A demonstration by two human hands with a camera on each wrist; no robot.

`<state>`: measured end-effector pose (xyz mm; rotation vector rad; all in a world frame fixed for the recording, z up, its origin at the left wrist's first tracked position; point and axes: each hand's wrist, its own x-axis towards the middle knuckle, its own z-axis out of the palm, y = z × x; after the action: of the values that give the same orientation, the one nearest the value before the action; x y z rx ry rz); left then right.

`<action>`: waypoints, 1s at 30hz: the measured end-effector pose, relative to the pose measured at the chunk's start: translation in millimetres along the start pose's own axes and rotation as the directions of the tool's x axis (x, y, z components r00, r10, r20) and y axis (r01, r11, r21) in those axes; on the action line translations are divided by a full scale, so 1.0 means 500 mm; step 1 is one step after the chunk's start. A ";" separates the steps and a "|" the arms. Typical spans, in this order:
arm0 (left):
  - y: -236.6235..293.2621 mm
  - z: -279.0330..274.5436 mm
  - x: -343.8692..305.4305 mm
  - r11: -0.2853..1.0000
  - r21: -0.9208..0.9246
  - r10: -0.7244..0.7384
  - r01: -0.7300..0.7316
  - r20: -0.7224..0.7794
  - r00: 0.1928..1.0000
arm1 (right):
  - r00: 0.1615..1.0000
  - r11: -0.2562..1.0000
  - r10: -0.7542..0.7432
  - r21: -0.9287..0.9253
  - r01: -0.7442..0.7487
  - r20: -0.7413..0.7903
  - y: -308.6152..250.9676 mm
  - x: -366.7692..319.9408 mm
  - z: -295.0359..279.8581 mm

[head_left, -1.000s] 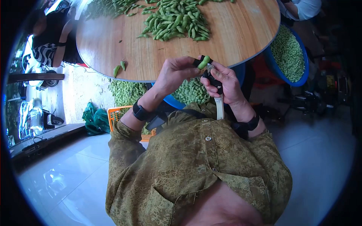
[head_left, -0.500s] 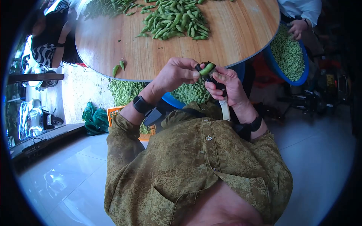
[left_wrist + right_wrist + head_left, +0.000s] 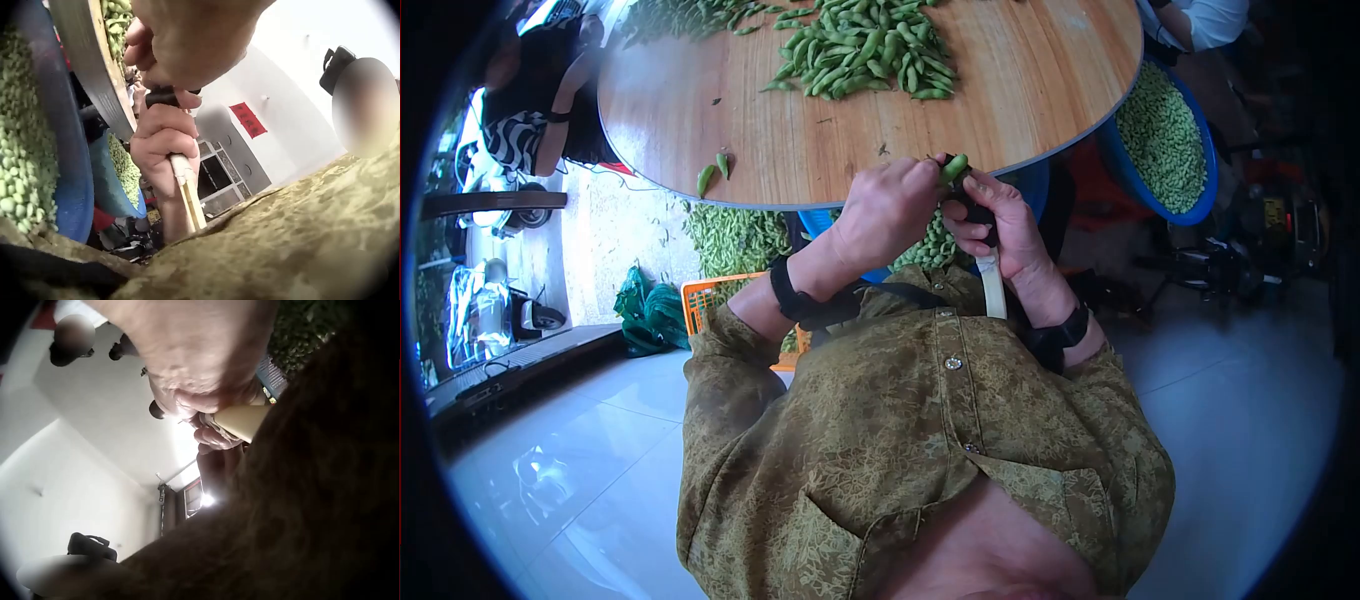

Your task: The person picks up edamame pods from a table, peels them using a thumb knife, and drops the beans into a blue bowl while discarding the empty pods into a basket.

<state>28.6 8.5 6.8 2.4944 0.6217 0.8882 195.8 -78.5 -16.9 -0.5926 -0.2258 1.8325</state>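
Two bare hands near the edge of a round wooden table (image 3: 1040, 80), left hand (image 3: 885, 215) curled round one end of a green pod (image 3: 956, 167), right hand (image 3: 1012, 225) gripping some pale strip (image 3: 992, 285). Pod pile (image 3: 865, 50) sits on the tabletop, lol.

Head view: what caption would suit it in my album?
Left hand and right hand close together at a green pod, before a table of pods.

Pod pile (image 3: 865, 50) on table (image 3: 1040, 95); 2 loose pods (image 3: 705, 181) at its left edge. Right: beans (image 3: 1162, 145) in basin (image 3: 1211, 185). Left: bag (image 3: 662, 315) beside crate (image 3: 689, 300), seemingly touching.
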 end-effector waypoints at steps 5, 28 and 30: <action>0.018 -0.014 0.003 0.561 -0.580 -0.487 0.591 0.346 0.802 | 0.992 0.955 -0.119 -0.279 0.103 -0.043 -0.002 -0.020 0.007; 0.025 0.069 -0.104 0.423 -0.395 -0.421 0.815 0.711 0.563 | 0.861 -0.298 -0.372 -0.923 0.243 0.346 0.085 -0.033 -0.090; 0.018 0.069 -0.109 0.384 -0.376 -0.445 0.843 0.725 0.526 | 0.880 -0.316 -0.344 -0.923 0.220 0.328 0.081 -0.040 -0.087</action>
<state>16.1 -36.1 -39.1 1.3900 0.8202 0.0280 188.5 -116.6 -66.0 -1.5533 -1.8275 0.6114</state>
